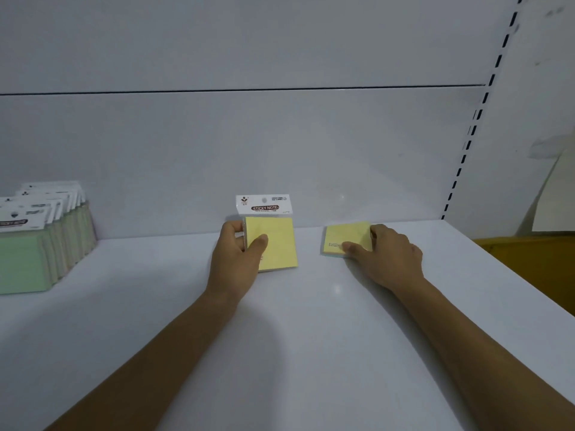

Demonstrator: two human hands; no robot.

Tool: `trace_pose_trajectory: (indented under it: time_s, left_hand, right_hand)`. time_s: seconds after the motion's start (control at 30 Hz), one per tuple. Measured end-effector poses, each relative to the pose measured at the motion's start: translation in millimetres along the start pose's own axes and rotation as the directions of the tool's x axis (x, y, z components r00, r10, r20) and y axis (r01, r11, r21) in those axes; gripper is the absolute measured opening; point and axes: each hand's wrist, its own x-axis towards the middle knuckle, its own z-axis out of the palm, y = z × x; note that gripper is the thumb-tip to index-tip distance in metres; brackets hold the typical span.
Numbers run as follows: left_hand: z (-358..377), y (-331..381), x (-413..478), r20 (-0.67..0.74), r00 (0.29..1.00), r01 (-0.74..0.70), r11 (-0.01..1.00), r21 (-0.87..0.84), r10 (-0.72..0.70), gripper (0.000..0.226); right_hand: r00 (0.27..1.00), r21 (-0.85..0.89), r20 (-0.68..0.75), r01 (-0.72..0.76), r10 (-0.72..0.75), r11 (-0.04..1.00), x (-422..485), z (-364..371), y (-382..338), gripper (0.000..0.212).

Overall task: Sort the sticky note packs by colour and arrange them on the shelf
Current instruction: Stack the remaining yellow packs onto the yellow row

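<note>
A yellow sticky note pack [275,241] with a white header card stands upright near the shelf's back wall. My left hand [239,256] grips its left edge, thumb across the front. To the right, a second yellow pack [347,236] lies low on the white shelf [295,337], and my right hand [385,259] holds it with the thumb on its front and fingers behind its right edge. At the far left stands a row of several green packs [34,247] with white headers.
The shelf's white back panel [249,150] rises behind the packs. A slotted upright [476,119] marks the shelf's right end. Beyond it are a yellow-brown surface [529,262] and a pale sheet on the wall [557,197].
</note>
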Motion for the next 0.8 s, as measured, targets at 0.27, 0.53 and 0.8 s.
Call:
trace_pose_trajectory:
  time_s: [0.27, 0.53, 0.8]
  left_hand:
    - [2, -4, 2, 0.038, 0.999, -0.032, 0.998, 0.045, 0.030, 0.016]
    - [0, -4, 0, 0.023, 0.999, -0.034, 0.994, 0.102, 0.032, 0.017]
    - [-5, 6, -14, 0.052, 0.998, -0.026, 0.990, 0.140, 0.019, 0.021]
  right_hand:
    - [0.998, 0.675, -0.034, -0.014, 0.050, 0.738, -7, -7, -15, 0.046]
    - [0.961, 0.881, 0.241, -0.159, -0.133, 0.445, -22, -6, -31, 0.017]
    - [0.976, 0.598, 0.132, 0.059, -0.171, 0.799, -40, 2, -49, 0.018]
